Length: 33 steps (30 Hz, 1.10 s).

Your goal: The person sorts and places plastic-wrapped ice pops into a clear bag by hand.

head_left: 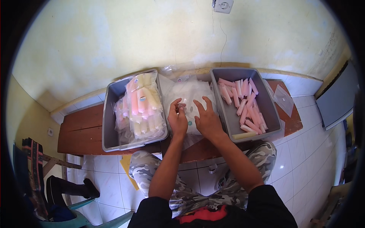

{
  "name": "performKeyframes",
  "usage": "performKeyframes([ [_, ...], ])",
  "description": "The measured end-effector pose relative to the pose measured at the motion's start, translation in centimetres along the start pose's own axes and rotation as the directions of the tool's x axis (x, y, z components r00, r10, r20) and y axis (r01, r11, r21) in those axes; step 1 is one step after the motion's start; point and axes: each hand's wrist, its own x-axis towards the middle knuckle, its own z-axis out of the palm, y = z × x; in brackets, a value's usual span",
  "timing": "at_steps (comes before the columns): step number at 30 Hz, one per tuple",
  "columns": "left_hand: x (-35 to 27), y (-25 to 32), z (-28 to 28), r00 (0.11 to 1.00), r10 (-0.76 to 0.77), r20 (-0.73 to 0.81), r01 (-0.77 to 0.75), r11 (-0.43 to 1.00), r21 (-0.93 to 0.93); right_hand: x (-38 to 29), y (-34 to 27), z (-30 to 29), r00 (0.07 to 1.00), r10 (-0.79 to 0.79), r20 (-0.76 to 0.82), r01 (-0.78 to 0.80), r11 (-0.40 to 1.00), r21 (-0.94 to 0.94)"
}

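Clear plastic bags (188,88) lie in a pile between two grey plastic tubs. My left hand (177,121) is over the pile with its fingers curled near some shiny clear plastic; whether it grips that film cannot be made out. Fingers apart, my right hand (209,121) hovers at the pile's right side with nothing visible in it. The left tub (109,119) has clear packs of pink and cream tube-shaped sticks (142,99), some bearing round stickers. In the right tub (271,111) are several loose pink sticks (251,111) and a cream one (244,135) near the front wall.
Both tubs stand on a low brown wooden bench (82,128) against a yellowish wall (137,37). A flat clear bag (283,99) rests on the bench's right end. Below left are a green plastic chair (111,221) and dark cloth (68,188). A wall socket (223,5) is above.
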Motion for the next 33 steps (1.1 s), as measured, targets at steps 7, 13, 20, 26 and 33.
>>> performKeyframes([
  [7,0.3,0.3,-0.4,0.999,-0.050,0.022,0.052,0.989,-0.139,0.2,1.9,0.2,0.975,-0.199,-0.103,0.196,0.980,-0.036],
  [13,-0.7,1.6,0.1,0.993,-0.006,0.119,0.011,0.999,-0.039,0.2,2.0,0.9,0.993,-0.003,-0.120,0.057,0.890,0.452],
  [20,-0.9,1.8,-0.3,0.984,0.066,0.168,-0.062,0.998,-0.027,0.4,1.7,0.5,0.980,0.082,-0.180,0.005,0.901,0.435],
  [26,-1.1,2.9,-0.8,0.999,0.016,0.040,-0.020,0.993,0.116,0.9,2.2,-0.2,0.962,0.100,-0.253,0.005,0.924,0.384],
  [33,-1.0,2.2,-0.8,0.999,0.040,0.029,-0.039,0.998,-0.043,0.3,1.9,0.2,0.963,0.069,-0.260,0.044,0.913,0.406],
])
